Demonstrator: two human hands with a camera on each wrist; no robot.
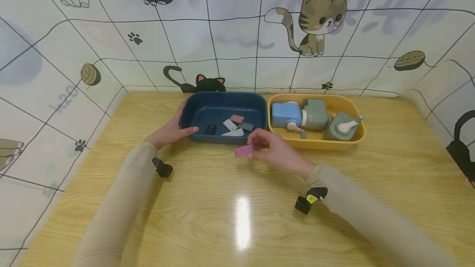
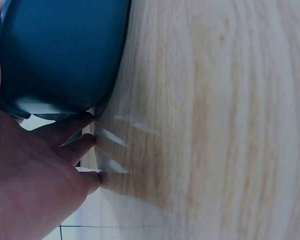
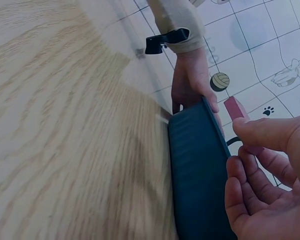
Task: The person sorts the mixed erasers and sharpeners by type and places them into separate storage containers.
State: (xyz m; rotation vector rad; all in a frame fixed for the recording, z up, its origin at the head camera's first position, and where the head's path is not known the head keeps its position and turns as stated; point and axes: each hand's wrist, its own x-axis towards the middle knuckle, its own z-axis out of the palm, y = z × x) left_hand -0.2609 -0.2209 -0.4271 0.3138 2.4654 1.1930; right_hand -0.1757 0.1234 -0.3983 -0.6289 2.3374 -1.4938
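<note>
My right hand [image 1: 276, 153] pinches a pink eraser [image 1: 243, 150] between thumb and fingers, just in front of and above the near rim of the blue bin [image 1: 202, 138]. In the right wrist view the eraser [image 3: 235, 108] sticks out past the thumb tip. My left hand [image 1: 171, 131] grips the bin's left end, its thumb at the near rim and the other fingers along the outside wall. Inside lie a black eraser [image 1: 210, 129], a reddish eraser [image 1: 237, 119], a grey eraser [image 1: 246, 126] and white erasers [image 1: 230, 125].
A yellow bin [image 1: 315, 144] stands right beside the blue one. It holds a blue crank pencil sharpener [image 1: 285, 113] and green sharpeners [image 1: 315, 114]. Both stand on a wooden table [image 1: 200, 205] near a cat-patterned backdrop [image 1: 237, 40].
</note>
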